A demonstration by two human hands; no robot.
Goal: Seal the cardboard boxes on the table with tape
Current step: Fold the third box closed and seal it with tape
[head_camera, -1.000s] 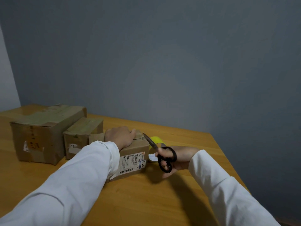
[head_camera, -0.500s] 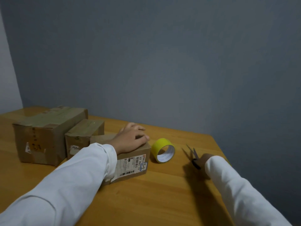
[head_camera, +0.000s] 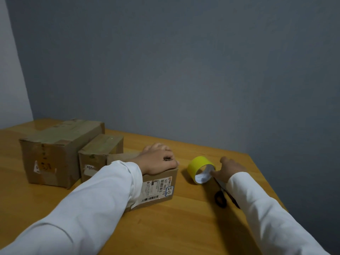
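Pressing down on the small brown cardboard box with the white printed shipping label (head_camera: pixel 154 188), the left hand (head_camera: pixel 158 160) lies palm-down on the box's top, fingers bent over the front edge, so it's more a flat press than a real grip. That box sits around the middle of the orange-brown wooden tabletop (head_camera: pixel 165 227), which has a smooth, faintly grained finish. The label is white paper with barcodes and a little handwritten tag at one corner. Just to its right, apart from it, the roll of yellow tape with a white inner core (head_camera: pixel 201 170) stands on its edge, a short fat cylinder with its open side facing the camera. The right hand (head_camera: pixel 228 170) is right at the roll, fingertips touching the near rim and thumb up behind it; can't tell if it has actually closed on the roll. Under the right wrist, the black-handled scissors (head_camera: pixel 220 196) lie flat on the wood, only one handle loop and a bit of blade showing. Toward the far left corner, the big worn cardboard box with dull tape strips across its top (head_camera: pixel 58 153) sits touching the medium cardboard box with a taped lid (head_camera: pixel 101 153), both creased and scuffed. Both arms are in loose white fabric sleeves (head_camera: pixel 95 203).
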